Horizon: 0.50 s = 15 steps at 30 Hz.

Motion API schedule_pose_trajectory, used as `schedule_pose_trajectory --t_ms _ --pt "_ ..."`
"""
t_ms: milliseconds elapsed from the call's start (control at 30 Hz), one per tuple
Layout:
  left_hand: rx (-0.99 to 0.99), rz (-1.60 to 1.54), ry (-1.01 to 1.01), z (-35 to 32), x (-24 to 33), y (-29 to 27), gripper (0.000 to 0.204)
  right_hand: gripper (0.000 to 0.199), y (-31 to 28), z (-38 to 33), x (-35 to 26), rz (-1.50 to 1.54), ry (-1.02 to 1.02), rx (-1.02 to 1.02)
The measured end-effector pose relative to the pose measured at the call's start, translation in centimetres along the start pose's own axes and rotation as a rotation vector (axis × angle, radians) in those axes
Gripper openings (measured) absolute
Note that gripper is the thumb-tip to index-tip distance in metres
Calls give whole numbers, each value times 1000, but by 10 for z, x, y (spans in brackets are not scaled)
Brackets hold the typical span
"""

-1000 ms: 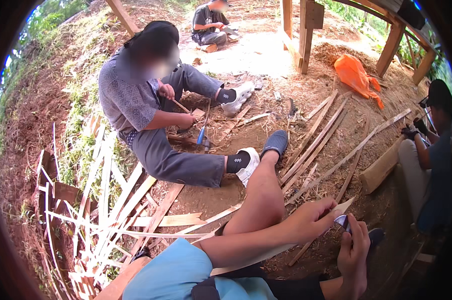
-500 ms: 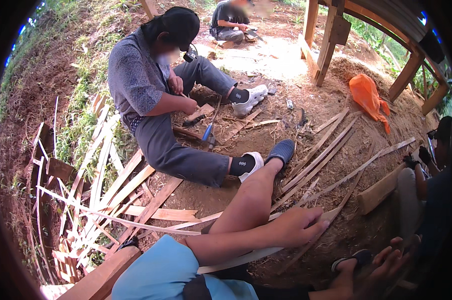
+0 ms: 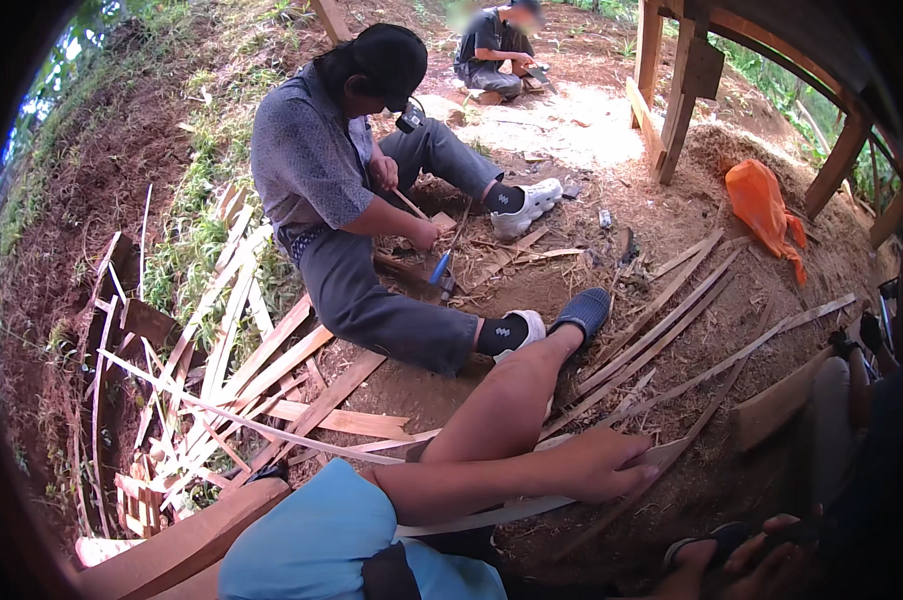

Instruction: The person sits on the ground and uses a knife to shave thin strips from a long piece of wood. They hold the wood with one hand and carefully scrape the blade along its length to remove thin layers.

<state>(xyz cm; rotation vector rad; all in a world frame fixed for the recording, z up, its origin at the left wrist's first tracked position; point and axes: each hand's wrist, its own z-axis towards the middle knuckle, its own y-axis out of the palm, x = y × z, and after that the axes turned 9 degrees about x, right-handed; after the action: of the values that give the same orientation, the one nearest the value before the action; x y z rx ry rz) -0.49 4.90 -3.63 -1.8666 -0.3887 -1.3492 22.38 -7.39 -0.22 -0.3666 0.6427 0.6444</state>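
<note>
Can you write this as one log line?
left hand: holding pale wood strip | right hand: shadowed, grip unclear | ahead: seated person

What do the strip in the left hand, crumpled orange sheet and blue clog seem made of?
Strip: likely bamboo or wood, bare and matte; pale, thin, no paint visible.
Orange sheet: thin plastic or fabric, smooth-looking; soft folds fit either.
Blue clog: probably moulded foam or rubber, matte; thick, textured upper suggests it.

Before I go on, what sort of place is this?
Probably an outdoor woodworking spot: wood strips lie heaped by green grass, timber posts stand beyond, and a seated co-worker handles a thin stick.
</note>
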Motion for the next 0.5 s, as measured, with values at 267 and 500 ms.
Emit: schedule_pose_trajectory --t_ms 267,500 --pt "-206 -117 -41 5 1 14 38 41 -23 10 -6 212 231 -742" --pt "-342 -454 -97 -1 -13 31 42 34 -2 -3 -14 249 300 -424"
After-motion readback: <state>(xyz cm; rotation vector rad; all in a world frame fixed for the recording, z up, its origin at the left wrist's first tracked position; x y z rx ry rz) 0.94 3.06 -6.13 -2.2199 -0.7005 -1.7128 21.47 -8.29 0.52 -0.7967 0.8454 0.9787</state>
